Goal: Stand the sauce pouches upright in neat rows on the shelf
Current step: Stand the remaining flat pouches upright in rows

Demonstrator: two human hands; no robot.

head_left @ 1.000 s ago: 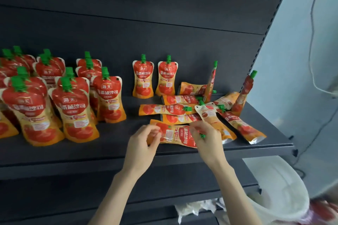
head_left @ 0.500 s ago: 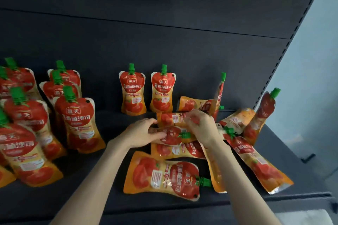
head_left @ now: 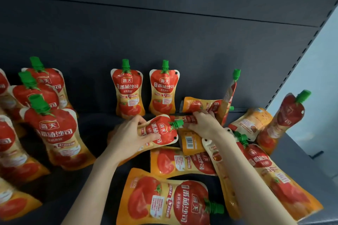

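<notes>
Orange and red tomato sauce pouches with green caps cover the dark shelf [head_left: 102,175]. My left hand [head_left: 129,137] grips a tilted pouch [head_left: 161,129] by its lower body, raised off the pile. My right hand [head_left: 204,124] grips another pouch [head_left: 188,119] just behind that one's cap; most of it is hidden by my fingers. Two pouches [head_left: 128,93] [head_left: 163,93] stand upright against the back wall. Several pouches lie flat in a heap, one [head_left: 170,201] nearest me.
Several upright pouches [head_left: 54,139] stand in rows at the left. At the right, one pouch [head_left: 285,120] leans near the shelf end and a thin one [head_left: 231,95] leans on the back wall. The shelf's upright post [head_left: 300,56] bounds the right side.
The camera has come closer to the shelf. My left hand has lifted and tilted a pouch out of the heap, and my right hand has closed on the pouch behind it.
</notes>
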